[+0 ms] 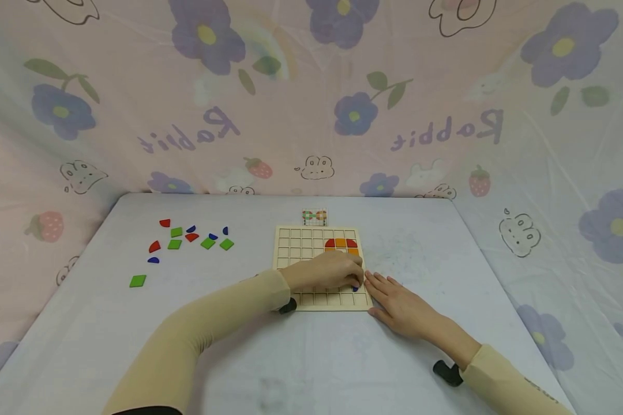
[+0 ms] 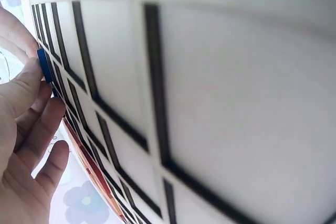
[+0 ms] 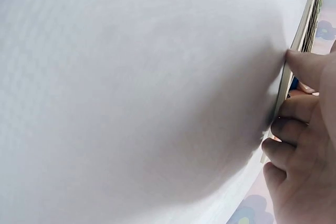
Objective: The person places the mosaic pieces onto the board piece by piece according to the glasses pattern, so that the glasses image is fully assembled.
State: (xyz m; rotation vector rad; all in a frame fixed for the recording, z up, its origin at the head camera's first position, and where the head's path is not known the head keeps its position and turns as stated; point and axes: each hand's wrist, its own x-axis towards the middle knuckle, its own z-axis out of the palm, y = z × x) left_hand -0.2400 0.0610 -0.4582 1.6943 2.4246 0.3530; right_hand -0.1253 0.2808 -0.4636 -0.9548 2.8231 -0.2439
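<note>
A wooden grid board (image 1: 296, 243) lies mid-table, with red quarter-round pieces (image 1: 351, 243) and orange squares (image 1: 340, 242) set in its upper right cells. Reaching across it from the left, my left hand (image 1: 326, 271) pinches a small blue half-round piece (image 2: 44, 65) between thumb and finger, close over cells near the right edge. The hand hides part of the grid in the head view. My right hand (image 1: 405, 311) lies beside the board with fingers extended, its fingertips and thumb against the right edge, as the right wrist view also shows.
Loose green squares (image 1: 174, 244), red quarter-rounds (image 1: 154, 247) and blue half-rounds (image 1: 153, 260) are scattered on the left of the white table (image 1: 239, 363). Just behind the board is a small pattern card (image 1: 314, 217). A printed cloth (image 1: 291, 138) hangs around the table's back and sides.
</note>
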